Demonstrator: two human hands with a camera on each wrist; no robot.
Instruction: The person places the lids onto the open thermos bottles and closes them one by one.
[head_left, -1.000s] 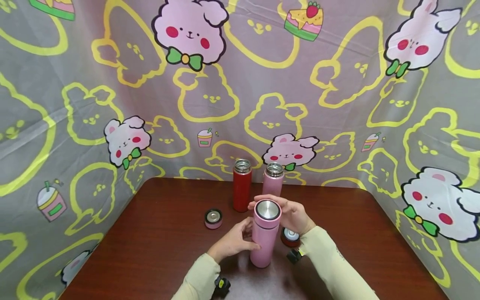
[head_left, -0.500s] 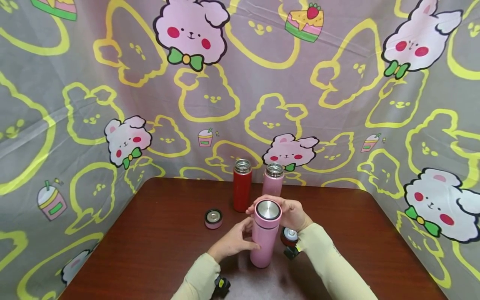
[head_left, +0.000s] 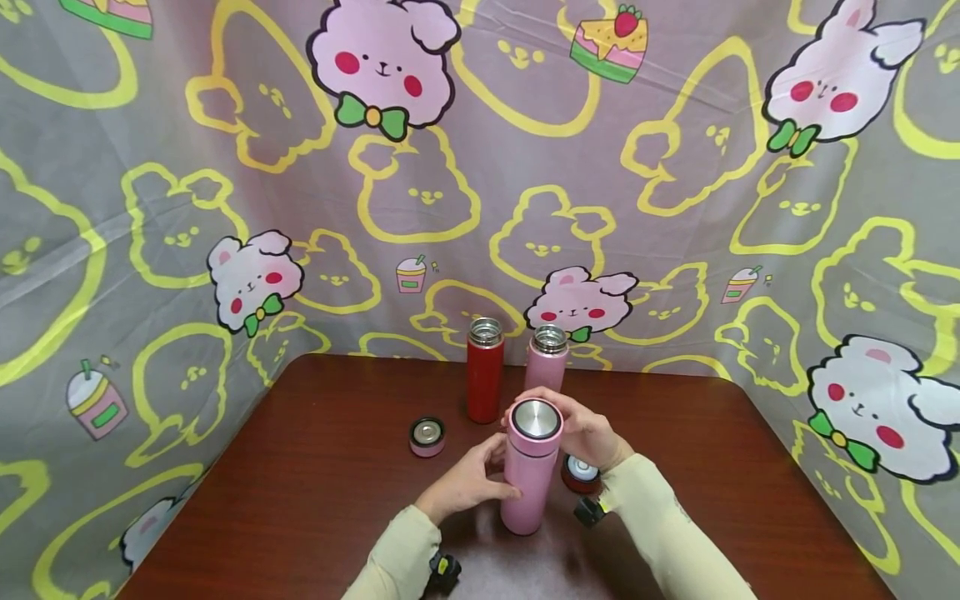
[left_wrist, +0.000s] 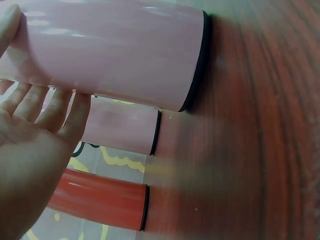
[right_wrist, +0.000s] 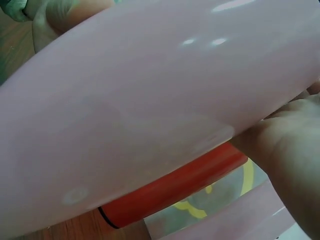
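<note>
A pink thermos (head_left: 528,487) with a steel-topped lid (head_left: 536,419) stands upright on the table in front of me. My left hand (head_left: 468,477) grips its body from the left, thumb across the front; in the left wrist view the fingers (left_wrist: 60,107) lie on the far side. My right hand (head_left: 588,429) holds the lid, its fingers wrapped behind, with the fingertips partly hidden. The pink body (right_wrist: 165,100) fills much of the right wrist view. The thermos's black base ring (left_wrist: 197,65) rests at the tabletop.
An uncapped red thermos (head_left: 484,379) and an uncapped pink thermos (head_left: 546,367) stand behind the hands. A pink-rimmed lid (head_left: 427,437) lies upturned at left. A red-rimmed lid (head_left: 581,472) lies beside my right wrist. Patterned cloth (head_left: 427,167) hangs behind the table (head_left: 315,467).
My right hand has shifted slightly around the lid, its wrist swinging in toward the thermos and back out. The left hand and the thermos have stayed in place.
</note>
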